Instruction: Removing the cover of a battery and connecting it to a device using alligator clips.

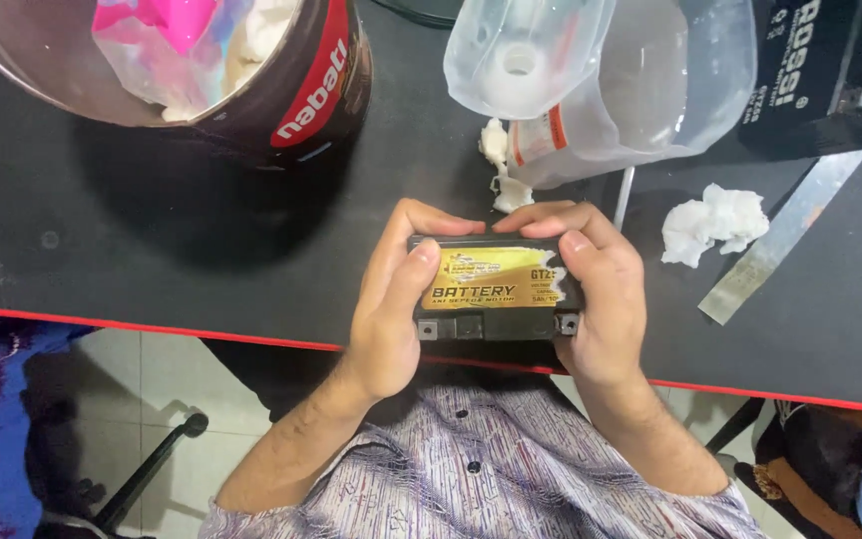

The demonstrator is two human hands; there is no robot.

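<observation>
Both hands are locked on the same object right at the near edge of the table: the left hand (391, 299) wraps the left end of a small black battery (496, 289), thumb pressed flat across the corner of its yellow label, fingertips curled over the far top edge, while the right hand (601, 299) clamps the right end the same way, thumb lying on the label's torn right side. So the battery sits between the two palms, held just above or against the black table (202, 260) close to its red front trim, its two metal terminals facing the person; whether it rests on the surface or is lifted, I cannot tell. Sweeping from the left now: up in the far left corner stands a big round tin (291, 90) with a dark red band, open on top and stuffed with white and pink scraps. Moving along, small wads of white tissue (499, 165) lie just beyond the left hand's fingertips, touching the base of a clear plastic jug (631, 80) that is tipped on its side, its round opening turned toward the camera. Right of the hands, a crumpled white tissue ball (715, 222) rests on the tabletop, and just beside it a flat metal strip (780, 240) runs diagonally. Top right corner, a larger black battery (820, 70) sits well apart from the one being gripped. Down below, the person's striped shirt (481, 469) fills the foreground.
</observation>
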